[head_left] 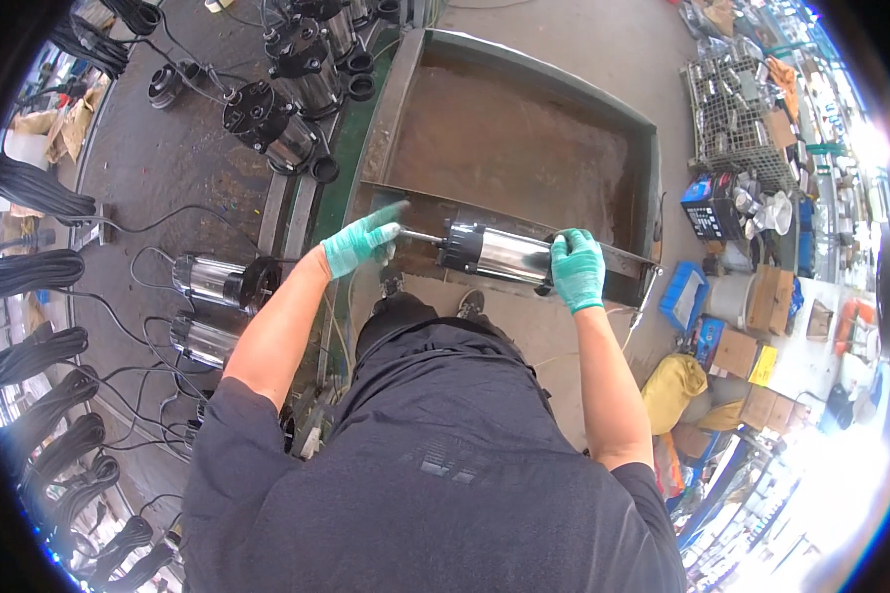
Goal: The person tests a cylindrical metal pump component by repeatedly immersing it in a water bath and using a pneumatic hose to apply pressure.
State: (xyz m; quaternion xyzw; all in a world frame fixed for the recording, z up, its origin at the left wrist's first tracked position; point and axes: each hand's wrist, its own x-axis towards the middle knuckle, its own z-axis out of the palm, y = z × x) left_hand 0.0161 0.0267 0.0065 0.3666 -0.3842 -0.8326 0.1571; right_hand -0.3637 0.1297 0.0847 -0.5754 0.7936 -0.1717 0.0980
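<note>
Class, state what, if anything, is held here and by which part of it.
A shiny cylinder: the right grip holds its right end. The left grip is at the tip of its rod; closure is unclear.

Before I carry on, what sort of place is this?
Probably a pump or motor workshop: a shiny metal cylinder with a protruding shaft, similar cylindrical units on the dark bench, and bundled black cables along its left side.

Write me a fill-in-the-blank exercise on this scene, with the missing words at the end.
The left hand and right hand wear ____ gloves.
The silver cylinder's thin shaft points toward the ____ hand.
The right hand touches the cylinder's end opposite the ____.

Missing words: green; left; shaft.
</note>
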